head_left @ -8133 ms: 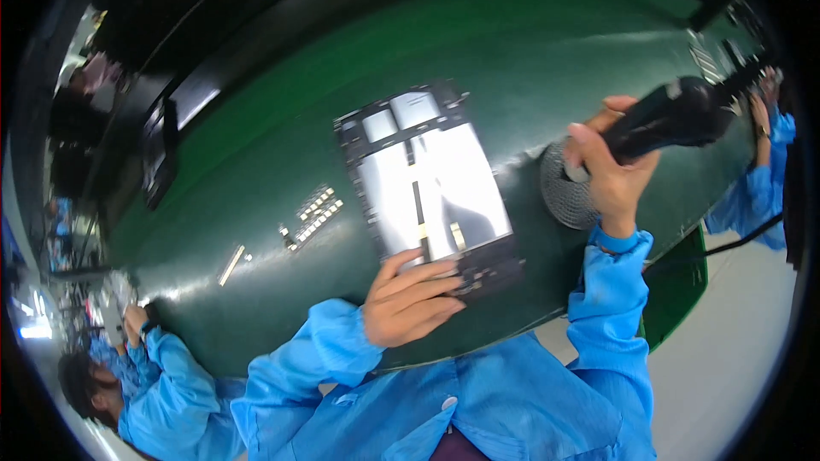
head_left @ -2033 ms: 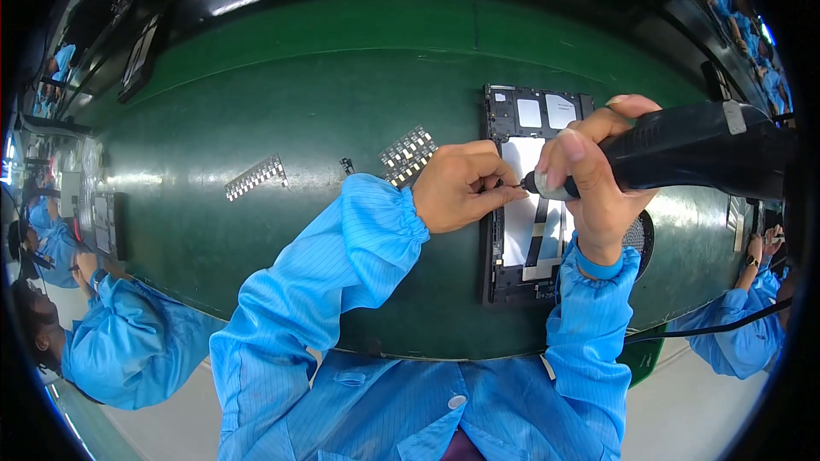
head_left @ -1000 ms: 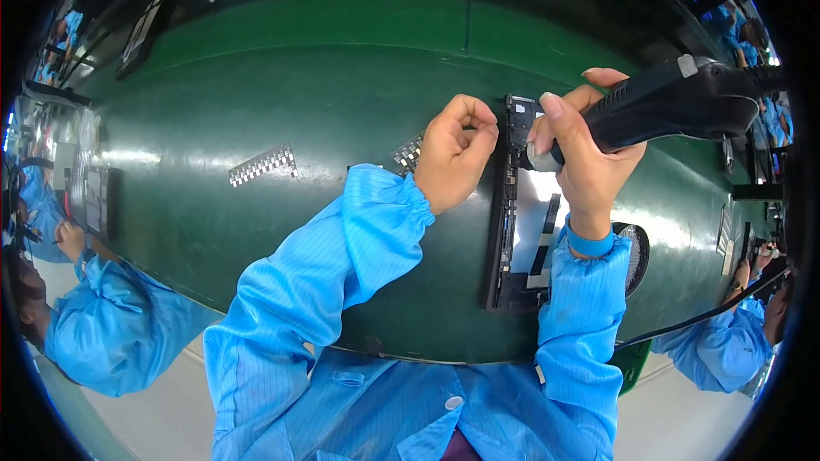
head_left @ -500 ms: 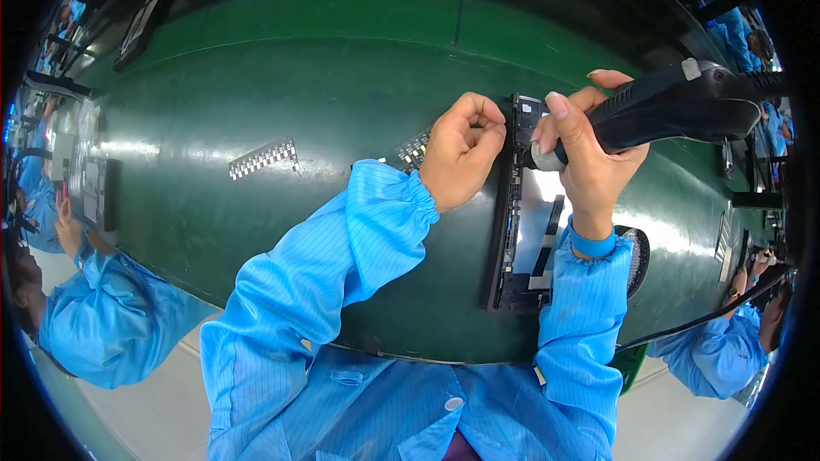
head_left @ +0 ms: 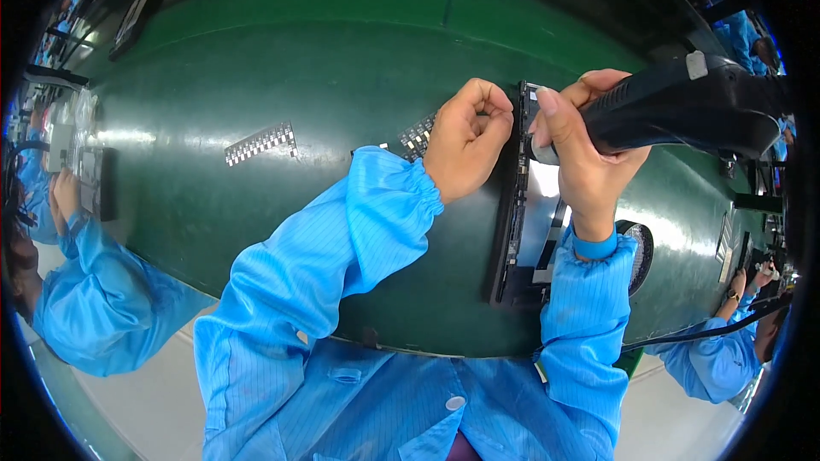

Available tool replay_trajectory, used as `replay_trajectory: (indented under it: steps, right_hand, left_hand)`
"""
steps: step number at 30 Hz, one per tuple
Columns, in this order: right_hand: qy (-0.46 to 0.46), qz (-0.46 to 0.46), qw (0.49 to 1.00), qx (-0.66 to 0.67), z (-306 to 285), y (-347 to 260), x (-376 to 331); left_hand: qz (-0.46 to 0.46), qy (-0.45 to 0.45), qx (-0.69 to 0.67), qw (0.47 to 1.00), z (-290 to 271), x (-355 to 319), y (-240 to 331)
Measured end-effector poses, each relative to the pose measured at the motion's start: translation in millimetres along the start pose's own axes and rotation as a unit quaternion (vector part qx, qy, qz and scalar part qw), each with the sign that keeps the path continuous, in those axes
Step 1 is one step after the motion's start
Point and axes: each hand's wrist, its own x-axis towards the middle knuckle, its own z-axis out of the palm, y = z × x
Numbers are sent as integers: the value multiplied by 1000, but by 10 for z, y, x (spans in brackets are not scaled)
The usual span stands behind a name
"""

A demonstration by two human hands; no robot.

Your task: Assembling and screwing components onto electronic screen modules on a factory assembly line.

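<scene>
My right hand (head_left: 589, 145) is closed around a bulky black hand-held tool (head_left: 675, 115), whose wide end points right. A small whitish rounded piece (head_left: 544, 152) shows under its fingers; what it belongs to is unclear. Beneath this hand lies a long black frame (head_left: 506, 248) with a shiny pale panel (head_left: 541, 192), partly covered by my hand and sleeve. At the frame's upper left edge, my left hand (head_left: 470, 138) is closed, thumb and fingers pressed together. Anything in that pinch is too small or hidden to make out.
A strip of small parts (head_left: 416, 136) lies partly behind my left hand. Another such strip (head_left: 260, 143) is farther left on the green table (head_left: 342, 60). Right of my forearm stands a round dark mesh-like object (head_left: 634, 256). Co-workers in blue (head_left: 111, 307) sit at both sides.
The view has shifted slightly. Both my hands stay at the frame's upper end with little movement, and the black tool is tilted slightly differently.
</scene>
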Motion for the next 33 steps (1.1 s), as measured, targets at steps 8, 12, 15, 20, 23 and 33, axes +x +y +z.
replay_trajectory:
  steps: [8,12,15,20,23,33]
  right_hand:
    - [-40,-1,986,164,-79,58,61]
    - [-18,57,997,53,-88,-6,58]
    - [-10,78,995,56,-86,28,38]
    - [13,71,996,60,-93,31,0]
    - [9,47,997,55,-157,20,29]
    - [43,-68,994,-73,-894,-534,-118]
  left_hand:
    - [-4,-4,-7,1000,18,10,-15]
    - [6,-9,5,1000,28,25,-19]
    - [0,-4,6,1000,21,14,14]
    - [3,-6,8,1000,40,13,1]
    - [7,-13,31,999,36,26,-48]
    - [270,-137,295,906,74,-120,12]
